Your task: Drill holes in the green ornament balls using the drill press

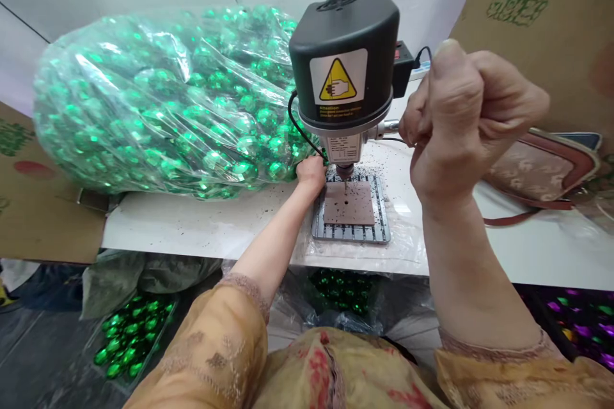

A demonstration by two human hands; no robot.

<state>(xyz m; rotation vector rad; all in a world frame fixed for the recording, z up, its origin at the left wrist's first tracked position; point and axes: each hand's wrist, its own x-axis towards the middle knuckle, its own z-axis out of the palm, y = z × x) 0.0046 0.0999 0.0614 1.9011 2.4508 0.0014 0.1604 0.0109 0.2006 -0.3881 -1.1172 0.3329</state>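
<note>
A small bench drill press with a black motor housing stands on the white table. My right hand is closed in a fist around its feed handle, and only the metal end by the machine shows. The drill bit points down at a brown board with a dark hole, lying on the slotted metal base. My left hand reaches to the left of the chuck, beside the bag. Its fingers are curled and partly hidden; what they hold cannot be made out.
A big clear plastic bag of shiny green faceted balls lies on the left of the table. Dark shavings are scattered around the base. Cardboard boxes and a bag with a brown strap stand right. Below are green balls.
</note>
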